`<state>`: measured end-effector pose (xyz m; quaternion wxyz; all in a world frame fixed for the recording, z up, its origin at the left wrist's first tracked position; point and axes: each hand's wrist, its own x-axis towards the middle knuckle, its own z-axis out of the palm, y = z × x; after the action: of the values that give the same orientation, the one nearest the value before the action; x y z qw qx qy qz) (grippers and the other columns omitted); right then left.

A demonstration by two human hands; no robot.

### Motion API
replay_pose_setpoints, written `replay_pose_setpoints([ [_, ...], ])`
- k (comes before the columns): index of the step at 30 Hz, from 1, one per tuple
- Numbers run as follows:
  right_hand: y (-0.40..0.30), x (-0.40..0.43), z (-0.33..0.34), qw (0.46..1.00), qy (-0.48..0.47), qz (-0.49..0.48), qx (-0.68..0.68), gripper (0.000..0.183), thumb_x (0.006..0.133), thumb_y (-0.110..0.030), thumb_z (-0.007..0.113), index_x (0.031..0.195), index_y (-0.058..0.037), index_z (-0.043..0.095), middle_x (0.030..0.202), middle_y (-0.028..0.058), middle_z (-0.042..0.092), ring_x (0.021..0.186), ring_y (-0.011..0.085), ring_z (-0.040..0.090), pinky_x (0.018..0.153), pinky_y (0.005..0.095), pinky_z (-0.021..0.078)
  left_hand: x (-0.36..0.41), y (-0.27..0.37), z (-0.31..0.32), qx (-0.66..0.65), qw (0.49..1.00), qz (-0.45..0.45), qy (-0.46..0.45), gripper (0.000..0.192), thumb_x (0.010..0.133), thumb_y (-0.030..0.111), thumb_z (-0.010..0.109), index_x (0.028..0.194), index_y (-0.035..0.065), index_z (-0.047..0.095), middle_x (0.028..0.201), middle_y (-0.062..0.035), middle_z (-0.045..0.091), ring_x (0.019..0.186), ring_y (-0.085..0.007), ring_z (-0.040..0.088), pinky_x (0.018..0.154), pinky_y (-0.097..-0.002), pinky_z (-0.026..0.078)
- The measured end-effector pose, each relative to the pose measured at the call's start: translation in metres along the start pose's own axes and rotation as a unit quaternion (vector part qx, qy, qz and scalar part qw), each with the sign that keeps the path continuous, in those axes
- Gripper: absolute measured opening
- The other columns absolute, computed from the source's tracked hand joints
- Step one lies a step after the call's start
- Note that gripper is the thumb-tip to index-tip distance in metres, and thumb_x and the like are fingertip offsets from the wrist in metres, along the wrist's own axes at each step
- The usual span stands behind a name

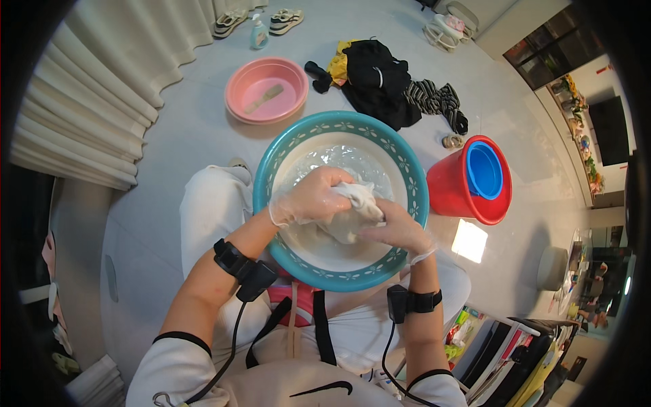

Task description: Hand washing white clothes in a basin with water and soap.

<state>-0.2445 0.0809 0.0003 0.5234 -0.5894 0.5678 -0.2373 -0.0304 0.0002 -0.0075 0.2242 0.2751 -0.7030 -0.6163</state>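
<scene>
A wet white cloth (358,196) is bunched between my two hands over a teal-rimmed basin (264,168). My left hand (320,195), in a clear thin glove, grips the cloth's upper part. On the other side my right hand (399,226), gloved likewise, pinches its lower right end. Part of the cloth hangs down into the water (325,155), which has bubbles on its surface. White petal shapes decorate the basin's rim. The basin sits in front of me, between my knees.
Beyond the basin lie black garments (379,76) and a striped cloth (437,99). A pink basin (234,102) holds a scrubbing brush (264,98). At right stands a red bucket (447,183) with a blue pail (485,170) inside. A pump bottle (259,35) stands near sneakers (286,21).
</scene>
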Motion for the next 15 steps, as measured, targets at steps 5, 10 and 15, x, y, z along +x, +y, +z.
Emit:
replay_pose_setpoints([
  [5, 0.017, 0.008, -0.001, 0.984, -0.051, -0.026, -0.166, 0.041, 0.07, -0.012, 0.073, 0.107, 0.0004, 0.063, 0.104, 0.0102, 0.065, 0.094, 0.0207, 0.061, 0.086, 0.0311, 0.046, -0.004, 0.018, -0.008, -0.316, 0.943, -0.097, 0.029, 0.031, 0.075, 0.004, 0.062, 0.105, -0.0031, 0.062, 0.101, -0.0097, 0.065, 0.091, -0.0144, 0.061, 0.079, -0.0262, 0.049],
  [10, 0.002, 0.001, -0.01, 0.999, 0.01, 0.008, -0.053, 0.046, 0.069, -0.015, 0.076, 0.11, 0.0006, 0.063, 0.093, 0.0103, 0.068, 0.088, 0.0165, 0.062, 0.079, 0.0293, 0.0486, -0.009, 0.023, -0.021, -0.463, 0.883, -0.068, 0.019, 0.043, 0.069, 0.002, 0.055, 0.111, -0.0024, 0.056, 0.104, -0.0115, 0.062, 0.096, -0.0205, 0.061, 0.088, -0.0302, 0.048],
  [15, -0.036, -0.03, -0.024, 0.995, 0.046, 0.042, 0.078, 0.04, 0.074, -0.012, 0.073, 0.108, 0.0049, 0.062, 0.092, 0.0062, 0.066, 0.085, 0.0108, 0.059, 0.076, 0.0255, 0.048, -0.018, 0.035, -0.036, -0.559, 0.829, -0.017, 0.02, 0.053, 0.069, 0.002, 0.056, 0.122, -0.0067, 0.051, 0.113, -0.0139, 0.062, 0.103, -0.0222, 0.061, 0.093, -0.0319, 0.047],
])
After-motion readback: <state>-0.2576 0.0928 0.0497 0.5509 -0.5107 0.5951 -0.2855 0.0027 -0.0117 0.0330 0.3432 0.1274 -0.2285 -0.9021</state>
